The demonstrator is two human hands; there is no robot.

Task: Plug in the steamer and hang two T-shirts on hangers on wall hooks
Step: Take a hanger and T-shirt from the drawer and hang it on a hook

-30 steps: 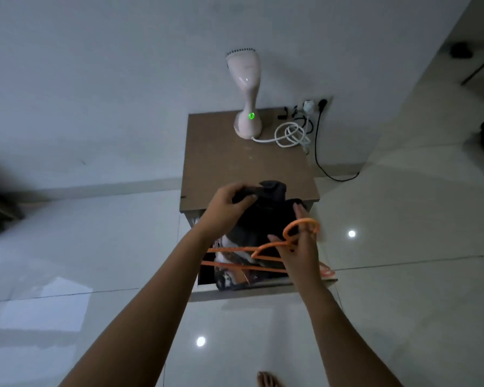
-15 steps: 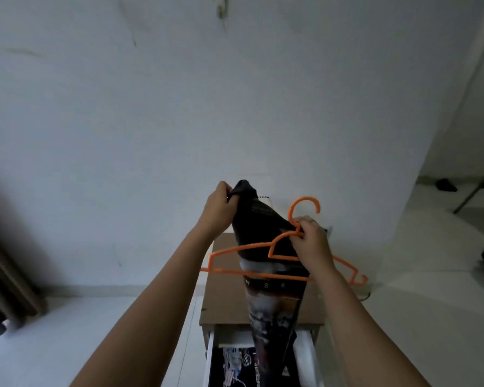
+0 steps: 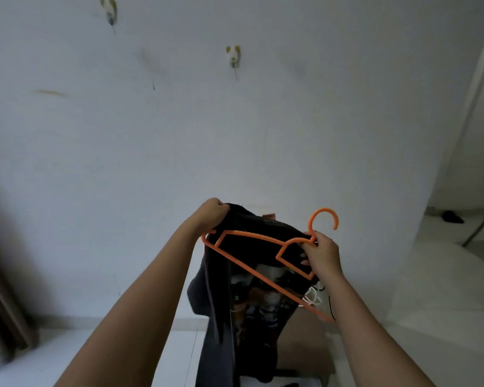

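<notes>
orange plastic hanger, black cloth T-shirt

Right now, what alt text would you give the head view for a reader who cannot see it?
A person's left hand grips the top of a black printed T-shirt while the right hand holds an orange hanger by its neck, tilted across the shirt. Two bare wall hooks sit higher on the white wall.

T-shirt raised higher; hanger apparently tilted.
</notes>
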